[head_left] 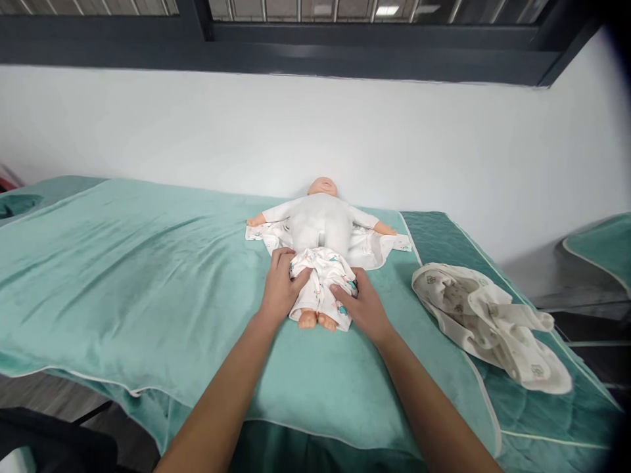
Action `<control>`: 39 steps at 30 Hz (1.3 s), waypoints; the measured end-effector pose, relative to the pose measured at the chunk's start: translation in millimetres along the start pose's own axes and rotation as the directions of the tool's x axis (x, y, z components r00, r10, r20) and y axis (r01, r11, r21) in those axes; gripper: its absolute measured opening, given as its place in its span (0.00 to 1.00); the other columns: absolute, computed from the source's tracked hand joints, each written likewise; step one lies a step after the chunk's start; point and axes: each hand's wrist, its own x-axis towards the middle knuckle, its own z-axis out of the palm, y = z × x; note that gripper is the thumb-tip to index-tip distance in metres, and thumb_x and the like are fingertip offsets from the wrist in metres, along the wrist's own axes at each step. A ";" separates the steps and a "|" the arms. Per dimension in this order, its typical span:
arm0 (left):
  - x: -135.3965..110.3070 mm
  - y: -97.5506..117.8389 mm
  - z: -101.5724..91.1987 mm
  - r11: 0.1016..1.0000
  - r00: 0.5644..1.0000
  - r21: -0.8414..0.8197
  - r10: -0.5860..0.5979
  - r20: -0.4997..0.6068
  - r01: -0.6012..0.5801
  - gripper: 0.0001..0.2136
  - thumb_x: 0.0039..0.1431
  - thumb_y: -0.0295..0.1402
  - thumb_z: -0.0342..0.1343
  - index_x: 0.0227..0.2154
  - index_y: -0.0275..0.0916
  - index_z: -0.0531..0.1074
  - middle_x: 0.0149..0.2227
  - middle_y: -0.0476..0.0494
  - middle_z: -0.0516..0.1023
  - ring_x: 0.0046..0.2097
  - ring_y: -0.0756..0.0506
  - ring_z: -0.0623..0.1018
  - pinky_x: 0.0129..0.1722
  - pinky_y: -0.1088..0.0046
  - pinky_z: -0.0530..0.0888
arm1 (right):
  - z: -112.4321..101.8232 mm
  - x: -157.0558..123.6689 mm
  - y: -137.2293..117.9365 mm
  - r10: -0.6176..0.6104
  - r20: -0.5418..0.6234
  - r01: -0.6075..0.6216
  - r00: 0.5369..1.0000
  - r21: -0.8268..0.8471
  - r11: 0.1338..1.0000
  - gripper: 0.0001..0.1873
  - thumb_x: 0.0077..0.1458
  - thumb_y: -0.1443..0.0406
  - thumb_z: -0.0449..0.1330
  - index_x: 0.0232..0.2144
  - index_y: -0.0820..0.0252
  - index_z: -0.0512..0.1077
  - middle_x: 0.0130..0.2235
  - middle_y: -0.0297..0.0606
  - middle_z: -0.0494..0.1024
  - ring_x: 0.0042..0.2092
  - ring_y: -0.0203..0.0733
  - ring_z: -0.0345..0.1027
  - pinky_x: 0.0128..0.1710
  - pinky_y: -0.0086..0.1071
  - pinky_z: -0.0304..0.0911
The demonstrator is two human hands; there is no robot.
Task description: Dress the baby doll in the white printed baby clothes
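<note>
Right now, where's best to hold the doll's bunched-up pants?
Probably both sides of the gathered top of the pants, coming in from left and right together. They're bunched around the lower legs of the doll, whose feet poke out below, so the loose upper folds seem easiest to pinch.

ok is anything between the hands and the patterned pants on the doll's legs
Nothing visible: the left hand and right hand both touch the patterned pants directly. The loose garment lies off to the right, away from both.
</note>
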 end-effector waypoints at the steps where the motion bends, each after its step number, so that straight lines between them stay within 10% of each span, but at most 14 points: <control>1: -1.1 0.0 -0.6 1.000 1.000 -0.010 -0.015 0.001 0.016 0.07 0.60 0.35 0.57 0.39 0.41 0.67 0.50 0.42 0.68 0.54 0.43 0.71 0.53 0.64 0.70 | 0.4 0.2 0.3 -0.004 -0.005 0.004 1.000 -0.004 1.000 0.22 0.56 0.48 0.61 0.45 0.56 0.66 0.42 0.36 0.76 0.44 0.44 0.69 0.43 0.35 0.65; 10: -52.8 12.0 -19.7 0.986 0.985 -0.062 -0.148 0.090 0.154 0.10 0.63 0.40 0.54 0.30 0.40 0.70 0.54 0.40 0.67 0.55 0.41 0.72 0.55 0.63 0.71 | -5.4 19.3 3.5 -0.095 0.014 0.096 0.995 -0.101 0.990 0.12 0.58 0.55 0.57 0.41 0.55 0.69 0.36 0.33 0.75 0.40 0.44 0.67 0.42 0.35 0.62; 14: -65.1 9.3 -28.6 0.982 0.969 -0.139 -0.093 0.229 0.127 0.24 0.53 0.46 0.64 0.50 0.42 0.68 0.64 0.36 0.58 0.65 0.35 0.63 0.61 0.57 0.68 | -10.7 20.5 5.5 -0.074 0.038 0.075 0.997 -0.035 0.997 0.13 0.59 0.55 0.57 0.42 0.56 0.69 0.38 0.33 0.75 0.42 0.44 0.68 0.44 0.36 0.63; 17: -68.4 2.8 -32.8 0.982 0.938 -0.182 0.018 0.345 0.048 0.52 0.38 0.47 0.73 0.65 0.45 0.53 0.69 0.32 0.48 0.70 0.31 0.54 0.66 0.50 0.63 | -20.1 10.1 5.8 -0.098 0.201 0.082 0.975 0.085 0.993 0.27 0.55 0.50 0.63 0.51 0.56 0.65 0.49 0.38 0.74 0.51 0.49 0.67 0.51 0.39 0.63; 20: -69.9 -2.2 -31.4 0.990 0.923 -0.144 0.048 0.382 0.008 0.60 0.34 0.46 0.75 0.68 0.45 0.45 0.69 0.29 0.46 0.70 0.28 0.52 0.67 0.44 0.59 | -26.6 -5.9 6.1 -0.178 0.364 0.140 0.914 0.129 0.982 0.52 0.39 0.50 0.74 0.62 0.53 0.56 0.61 0.44 0.64 0.61 0.55 0.59 0.61 0.43 0.57; 24: -68.6 -0.4 -28.1 0.994 0.944 -0.113 0.037 0.329 0.000 0.52 0.37 0.44 0.74 0.64 0.43 0.52 0.67 0.29 0.51 0.69 0.29 0.56 0.66 0.45 0.61 | -23.5 -22.4 6.9 -0.187 0.288 0.205 0.939 -0.033 0.978 0.58 0.30 0.53 0.78 0.62 0.51 0.56 0.60 0.45 0.62 0.61 0.57 0.58 0.62 0.49 0.56; 32: -67.3 18.6 -46.9 0.993 0.939 -0.042 -0.087 0.333 0.107 0.28 0.47 0.45 0.69 0.48 0.42 0.66 0.66 0.38 0.52 0.64 0.36 0.65 0.59 0.58 0.71 | -19.6 -33.2 -14.6 -0.149 0.207 0.166 0.967 -0.068 0.984 0.26 0.49 0.53 0.68 0.46 0.55 0.68 0.44 0.39 0.77 0.43 0.47 0.70 0.42 0.38 0.66; 39: -71.2 30.3 -62.7 0.995 0.955 0.072 -0.084 0.284 0.066 0.18 0.49 0.45 0.67 0.36 0.41 0.71 0.62 0.41 0.60 0.63 0.36 0.64 0.60 0.59 0.67 | -30.7 -38.5 -42.7 -0.105 0.264 0.165 0.959 -0.217 0.962 0.21 0.52 0.47 0.64 0.39 0.53 0.69 0.37 0.32 0.77 0.38 0.42 0.68 0.35 0.33 0.60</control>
